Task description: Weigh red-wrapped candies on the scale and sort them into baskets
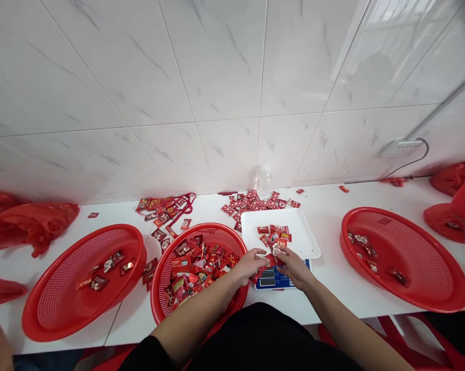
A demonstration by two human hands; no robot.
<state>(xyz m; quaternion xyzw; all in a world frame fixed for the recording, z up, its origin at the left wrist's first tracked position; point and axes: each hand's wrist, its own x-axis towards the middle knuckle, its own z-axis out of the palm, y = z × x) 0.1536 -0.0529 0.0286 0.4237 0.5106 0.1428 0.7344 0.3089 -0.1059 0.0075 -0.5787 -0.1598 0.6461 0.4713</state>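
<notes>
My left hand (251,266) is closed round small red snack packets at the near edge of the white weighing tray (304,242). Close beside it, my right hand (295,267) pinches a small red-and-white packet (276,248) between thumb and fingers. Both hands are above the scale's blue panel (282,281) and partly cover it. More red packets (279,229) lie loose on the tray. Under my left forearm stands a red basket (160,257) filled with mixed red packets, its right side partly hidden by the arm.
Red baskets with a few packets stand at left (47,273) and right (441,257). Loose packets (251,202) and a clear bottle (263,183) are along the tiled wall. Red plastic bags (35,219) lie far left. Parts of other people show at both sides.
</notes>
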